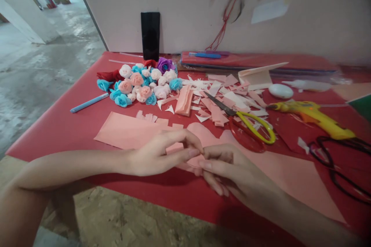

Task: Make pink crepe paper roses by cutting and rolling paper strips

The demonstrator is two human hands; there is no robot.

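My left hand [162, 150] reaches in over the table's front edge, thumb and fingers pinched on a small piece of pink paper [194, 162]. From the other side my right hand [228, 166] grips the same piece, and the fingertips of both hands meet at it. Part of the piece is hidden by the fingers. Beneath and behind the hands lie a flat pink paper sheet [124, 129] on the left and a larger pink sheet [295, 173] on the right. Scissors [243, 117] with yellow and red handles rest beyond my right hand.
Paper flowers [139, 85] cluster at back left, near a blue stick [89, 102] and a propped-up phone [150, 35]. Paper scraps [214, 112] cover the middle. A yellow glue gun [321, 117] with a black cord [333, 170] lies right, beside a white oval object [280, 91].
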